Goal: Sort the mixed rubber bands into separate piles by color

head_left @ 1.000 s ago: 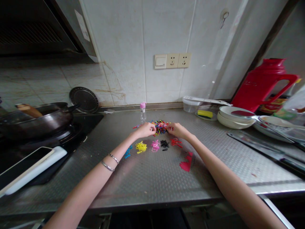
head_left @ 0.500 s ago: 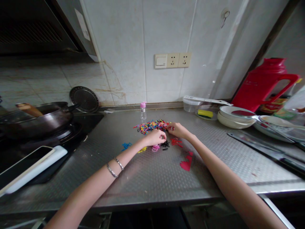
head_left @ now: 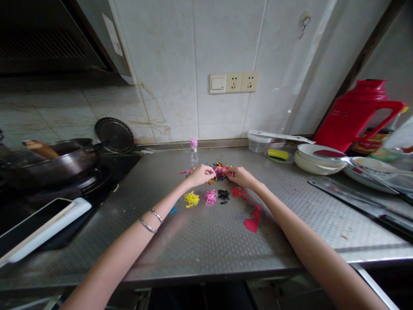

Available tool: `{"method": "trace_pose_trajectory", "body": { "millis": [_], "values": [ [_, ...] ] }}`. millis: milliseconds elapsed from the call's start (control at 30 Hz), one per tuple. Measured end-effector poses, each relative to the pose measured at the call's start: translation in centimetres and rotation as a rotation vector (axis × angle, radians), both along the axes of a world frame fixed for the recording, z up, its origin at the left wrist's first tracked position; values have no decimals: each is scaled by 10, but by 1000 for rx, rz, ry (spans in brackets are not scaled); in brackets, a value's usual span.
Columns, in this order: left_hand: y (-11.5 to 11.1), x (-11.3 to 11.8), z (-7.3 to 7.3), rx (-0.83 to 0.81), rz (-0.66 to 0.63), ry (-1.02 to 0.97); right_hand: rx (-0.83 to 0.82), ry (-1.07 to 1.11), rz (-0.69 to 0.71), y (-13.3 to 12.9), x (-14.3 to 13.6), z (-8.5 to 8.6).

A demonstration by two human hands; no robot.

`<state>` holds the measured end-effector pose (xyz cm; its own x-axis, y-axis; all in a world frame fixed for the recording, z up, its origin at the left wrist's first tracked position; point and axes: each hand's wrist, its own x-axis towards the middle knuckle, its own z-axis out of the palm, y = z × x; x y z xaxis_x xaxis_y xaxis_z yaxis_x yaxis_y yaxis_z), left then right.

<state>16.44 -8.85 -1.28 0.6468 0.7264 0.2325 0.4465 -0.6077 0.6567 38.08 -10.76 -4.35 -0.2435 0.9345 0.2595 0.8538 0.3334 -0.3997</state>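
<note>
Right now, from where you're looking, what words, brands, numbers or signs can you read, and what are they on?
None can be read for certain.
Red thermos: a faint pale marking, too blurred to read.
Jar with a red label, behind the thermos: too blurred.
Small pink-capped bottle: label too small.
Pale strip on the range hood: nothing legible.
Heap of coloured pieces: no lettering discernible.

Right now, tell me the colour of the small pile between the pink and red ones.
The small pile is black, shown in the head view.
</note>
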Motion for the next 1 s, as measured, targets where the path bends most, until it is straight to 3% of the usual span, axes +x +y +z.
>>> {"method": "trace_pose_trajectory", "body": {
  "millis": [200, 433, 767, 1000],
  "values": [
    [15, -9, -7, -69, 57, -45, 39, 101, 26, 2, 6, 8],
    [20, -18, -2, -107, 115, -77, 20, 239, 73, 0, 9, 23],
    [23, -21, -4, -128, 157, -64, -374, 281, 341, -7, -4, 26],
    [22, -22, -4, -152, 160, -62, -409, 278, 385, -6, -6, 21]
  ]
}}
